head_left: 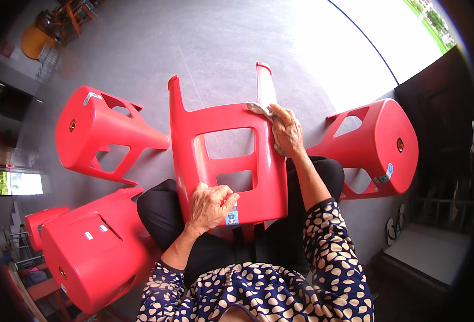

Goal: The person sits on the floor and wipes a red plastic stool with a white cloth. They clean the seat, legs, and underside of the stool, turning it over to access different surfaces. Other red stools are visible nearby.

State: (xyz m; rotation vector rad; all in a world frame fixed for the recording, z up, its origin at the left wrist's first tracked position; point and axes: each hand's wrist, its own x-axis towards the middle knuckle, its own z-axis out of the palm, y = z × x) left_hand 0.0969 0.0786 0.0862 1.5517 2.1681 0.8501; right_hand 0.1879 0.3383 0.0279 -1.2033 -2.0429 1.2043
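Observation:
A red plastic stool (229, 116) lies tipped in front of me over my lap, its legs pointing away and its seat end toward my body. My left hand (210, 206) grips the stool's side by the lower edge of the opening, close to a blue and white sticker (232, 215). With my right hand (288, 131) I press a pale cloth (261, 108) around the stool's right edge, near the base of the far right leg. The cloth is bunched under my fingers and partly hidden by them.
More red stools stand around me: one at the left (110, 137), one at the lower left (84, 249), one at the right (381, 149). Flip-flops (396, 225) rest near a dark door (438, 120). Wooden furniture (74, 18) is at the far upper left.

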